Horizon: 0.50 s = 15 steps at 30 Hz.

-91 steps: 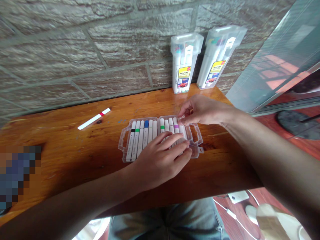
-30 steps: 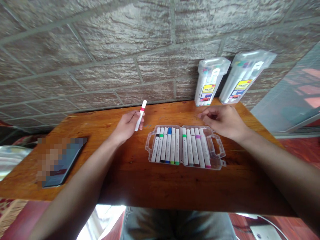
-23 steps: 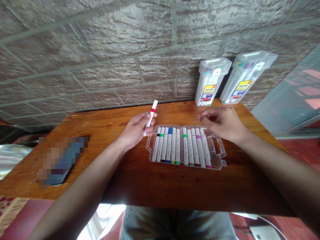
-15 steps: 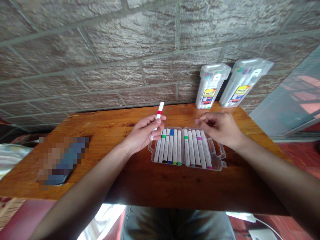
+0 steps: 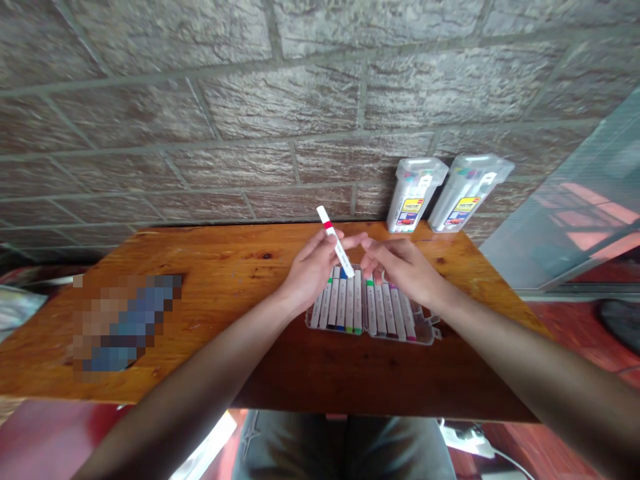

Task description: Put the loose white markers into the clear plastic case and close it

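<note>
A white marker (image 5: 342,255) with a red band slants up and to the left in my left hand (image 5: 315,270), pinched between thumb and fingers. My right hand (image 5: 400,263) hovers close on the right, fingers half bent and slightly apart, with no object visible in it. Its fingertips almost meet the outstretched index finger of my left hand; whether they touch I cannot tell. Beneath both hands lies an open clear plastic case (image 5: 426,335), its two halves holding rows of white markers (image 5: 349,307) with coloured bands and ends. My hands cover the case's upper part.
Two upright clear cases of markers, one nearer (image 5: 411,203) and one to its right (image 5: 463,200), stand at the back of the wooden table (image 5: 225,267) against a stone-block wall (image 5: 240,100). A pixelated dark flat object (image 5: 135,327) lies at the left.
The marker has tipped from leaning right to leaning left in my left hand. My right hand has moved leftward, close to the left one. The camera view has shifted a little.
</note>
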### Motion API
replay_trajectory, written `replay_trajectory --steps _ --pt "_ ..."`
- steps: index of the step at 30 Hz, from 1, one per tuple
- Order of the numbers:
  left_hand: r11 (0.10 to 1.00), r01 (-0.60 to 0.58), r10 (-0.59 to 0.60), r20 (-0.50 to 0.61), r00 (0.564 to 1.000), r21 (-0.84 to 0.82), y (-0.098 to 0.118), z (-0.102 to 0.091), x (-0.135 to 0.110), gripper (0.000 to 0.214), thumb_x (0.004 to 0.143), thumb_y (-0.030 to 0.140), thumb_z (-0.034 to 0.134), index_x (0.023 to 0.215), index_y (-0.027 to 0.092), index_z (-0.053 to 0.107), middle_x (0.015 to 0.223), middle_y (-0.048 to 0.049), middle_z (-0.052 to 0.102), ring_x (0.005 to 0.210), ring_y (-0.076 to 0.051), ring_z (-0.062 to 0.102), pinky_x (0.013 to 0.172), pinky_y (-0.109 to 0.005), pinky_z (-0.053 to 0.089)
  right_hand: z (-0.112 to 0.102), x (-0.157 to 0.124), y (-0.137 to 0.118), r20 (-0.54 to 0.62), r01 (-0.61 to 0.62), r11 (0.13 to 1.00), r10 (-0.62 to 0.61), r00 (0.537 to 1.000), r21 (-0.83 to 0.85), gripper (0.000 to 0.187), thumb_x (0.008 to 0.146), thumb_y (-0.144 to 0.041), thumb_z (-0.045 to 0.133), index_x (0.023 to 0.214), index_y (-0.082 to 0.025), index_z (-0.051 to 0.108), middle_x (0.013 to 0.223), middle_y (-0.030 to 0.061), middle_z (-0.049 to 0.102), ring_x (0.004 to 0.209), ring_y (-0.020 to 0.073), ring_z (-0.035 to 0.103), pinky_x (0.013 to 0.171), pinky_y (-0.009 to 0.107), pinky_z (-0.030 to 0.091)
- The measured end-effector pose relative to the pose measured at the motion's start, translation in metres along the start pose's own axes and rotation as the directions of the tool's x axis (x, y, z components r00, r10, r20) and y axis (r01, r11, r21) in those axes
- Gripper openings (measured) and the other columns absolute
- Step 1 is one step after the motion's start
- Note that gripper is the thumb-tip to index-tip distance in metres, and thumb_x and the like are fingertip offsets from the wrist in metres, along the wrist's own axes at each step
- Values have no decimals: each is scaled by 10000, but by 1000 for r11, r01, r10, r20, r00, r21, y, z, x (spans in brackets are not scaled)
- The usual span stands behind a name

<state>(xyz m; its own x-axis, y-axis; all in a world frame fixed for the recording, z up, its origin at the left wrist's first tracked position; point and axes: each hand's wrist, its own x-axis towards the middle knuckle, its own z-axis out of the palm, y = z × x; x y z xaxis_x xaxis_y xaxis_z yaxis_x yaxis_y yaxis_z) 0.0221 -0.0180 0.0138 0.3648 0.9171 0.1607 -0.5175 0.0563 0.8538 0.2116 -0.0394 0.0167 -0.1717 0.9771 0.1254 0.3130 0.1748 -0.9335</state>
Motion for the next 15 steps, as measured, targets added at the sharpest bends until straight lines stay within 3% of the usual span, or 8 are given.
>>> replay_trajectory --steps 4,6,9,11,12,15 --pt "998 -59 60 50 997 -9 -16 3 -3 267 947 417 754 1033 212 605 1316 -131 775 993 -202 732 829 -342 538 17 -11 0 40 82 974 -93 995 212 361 949 -556 747 1012 -201 769 855 39 775 636 132 676 480 225 476" --pt "997 -69 66 74 995 37 -20 2 -5 289 939 446 768 1043 215 629 1401 -121 726 923 -176 712 790 -331 556 19 -15 2 20 118 952 -128 992 281 331 941 -517 772 1067 -210 783 795 12 743 595 119 648 475 220 501" --pt "983 -146 142 42 989 113 -18 -7 -9 285 911 421 813 1047 193 709 1149 -62 768 955 -152 702 891 -304 570 10 -18 4 -17 116 946 -116 993 302 248 954 -447 779 1038 -217 817 739 -9 706 525 86 593 469 209 508" --pt "980 -113 113 11 994 161 -14 -17 -10 226 934 374 798 1069 203 737 831 18 699 788 -104 663 800 -244 561 -1 -16 5 -52 90 926 -76 996 367 206 936 -417 808 976 -217 834 703 -7 713 503 81 592 443 196 488" --pt "980 -75 70 32 997 185 -13 -22 -10 200 942 354 791 1067 206 741 771 34 670 713 -95 644 738 -236 556 -7 -15 6 -71 78 910 -53 996 407 192 908 -405 839 958 -219 840 681 -11 712 486 76 585 430 190 479" --pt "968 -72 59 59 997 242 -9 -34 -10 217 945 337 790 1123 214 767 866 1 744 729 -106 685 738 -252 573 -17 -9 9 -87 20 852 30 996 523 243 799 -395 933 914 -202 841 672 1 739 470 92 608 402 199 492"
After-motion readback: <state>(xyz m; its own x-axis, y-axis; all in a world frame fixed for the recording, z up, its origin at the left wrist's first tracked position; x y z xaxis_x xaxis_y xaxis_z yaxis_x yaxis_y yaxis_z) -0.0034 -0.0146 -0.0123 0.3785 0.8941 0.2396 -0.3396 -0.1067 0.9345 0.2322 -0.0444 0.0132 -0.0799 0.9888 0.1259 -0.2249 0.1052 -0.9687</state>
